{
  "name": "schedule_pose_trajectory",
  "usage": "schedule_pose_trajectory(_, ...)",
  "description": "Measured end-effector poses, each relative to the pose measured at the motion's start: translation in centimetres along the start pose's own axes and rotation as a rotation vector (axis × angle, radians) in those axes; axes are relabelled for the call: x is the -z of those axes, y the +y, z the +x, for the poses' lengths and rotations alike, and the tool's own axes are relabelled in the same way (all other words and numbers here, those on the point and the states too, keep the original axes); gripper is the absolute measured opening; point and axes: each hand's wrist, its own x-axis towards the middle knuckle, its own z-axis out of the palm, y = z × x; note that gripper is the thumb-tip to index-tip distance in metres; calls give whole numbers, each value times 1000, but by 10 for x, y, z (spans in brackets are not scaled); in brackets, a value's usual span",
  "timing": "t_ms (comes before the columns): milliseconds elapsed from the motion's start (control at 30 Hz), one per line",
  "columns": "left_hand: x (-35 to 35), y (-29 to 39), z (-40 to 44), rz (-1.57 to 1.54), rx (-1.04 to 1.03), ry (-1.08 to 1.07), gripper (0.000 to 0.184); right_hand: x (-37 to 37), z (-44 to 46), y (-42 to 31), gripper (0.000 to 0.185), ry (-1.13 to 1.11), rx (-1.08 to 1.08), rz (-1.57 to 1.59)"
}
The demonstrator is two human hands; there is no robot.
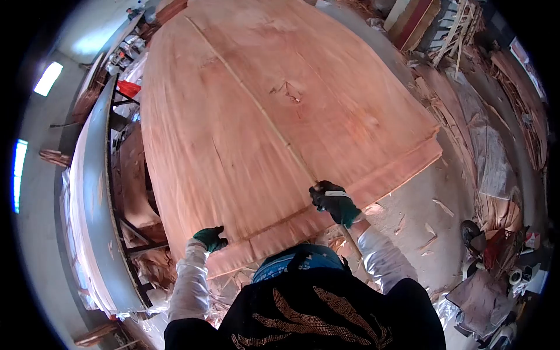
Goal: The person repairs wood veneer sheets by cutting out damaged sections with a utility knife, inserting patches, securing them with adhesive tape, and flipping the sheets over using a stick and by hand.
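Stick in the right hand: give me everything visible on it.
The stick is long, slender and pale tan, with faint joint-like marks; it looks like bamboo. It appears whole and nearly straight, allowing for lens distortion. It runs diagonally across the reddish wood-like sheet, its far end near the top left. The gloved right hand is closed around it close to the sheet's near edge, and a short stretch continues below toward the forearm. Whether it touches the sheet along its length is unclear.

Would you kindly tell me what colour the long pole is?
The pole is pale tan, clearest in the head view.
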Motion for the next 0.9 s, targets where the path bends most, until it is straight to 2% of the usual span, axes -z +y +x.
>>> schedule_pose_trajectory(67, 58, 20, 9, 78, -89, -125, 53, 6, 16, -13, 35, -112, 302, -923)
schedule_pose_trajectory(100, 67, 10, 33, 21, -288, 71, 45, 10, 25, -29, 45, -254, 198, -1008)
schedule_pose_trajectory(133, 73, 2, 60, -42, -486, 268, 38, 14, 37, -19, 44, -240, 253, -1093)
schedule_pose_trajectory(167, 90, 5, 95, -150, -672, 412, 36, 16, 46, -26, 42, -119, 188, -1032)
schedule_pose_trajectory(200, 126, 33, 107, -194, -606, 440, 37, 18, 56, -34, 41, 1, 128, -971)
schedule_pose_trajectory(267, 199, 91, 129, -291, -475, 495, 44, 24, 77, -26, 44, 235, 205, -634)
schedule_pose_trajectory(300, 216, 104, 161, -264, -545, 653, 48, 21, 85, -36, 48, 308, 126, -617)
schedule_pose_trajectory(333, 230, 115, 193, -239, -614, 814, 51, 20, 92, -29, 48, 290, 91, -555)
schedule_pose_trajectory(400, 254, 140, 249, -167, -567, 991, 57, 21, 109, 4, 49, 258, 28, -436)
schedule_pose_trajectory(433, 262, 150, 272, -155, -499, 1027, 59, 21, 111, 34, 47, 382, 236, -923)
schedule_pose_trajectory(500, 268, 164, 315, -131, -360, 1088, 62, 17, 109, 25, 46, 382, 108, -872)
schedule_pose_trajectory(533, 268, 168, 333, -68, -312, 1045, 61, 14, 110, 19, 46, 381, 44, -844)
schedule_pose_trajectory(600, 265, 172, 356, 62, -220, 957, 60, 15, 111, 27, 47, 347, 3, -473)
schedule_pose_trajectory(633, 261, 171, 364, 98, -250, 1057, 42, 15, 112, 34, 49, 329, 5, -241)
schedule_pose_trajectory(667, 264, 170, 363, 48, -296, 1034, 35, 14, 113, 37, 51, 309, 11, -7)
schedule_pose_trajectory(733, 269, 163, 355, -49, -382, 987, 24, 19, 113, 40, 55, 292, 16, -189)
schedule_pose_trajectory(767, 262, 156, 356, -22, -523, 1183, 15, 21, 114, 41, 57, 279, 23, -280)
schedule_pose_trajectory(867, 230, 137, 351, -243, -727, 1199, 16, 21, 114, 33, 56, 251, -35, -180)
schedule_pose_trajectory(900, 223, 139, 335, -988, -743, 835, 17, 21, 113, 31, 55, 255, -26, -265)
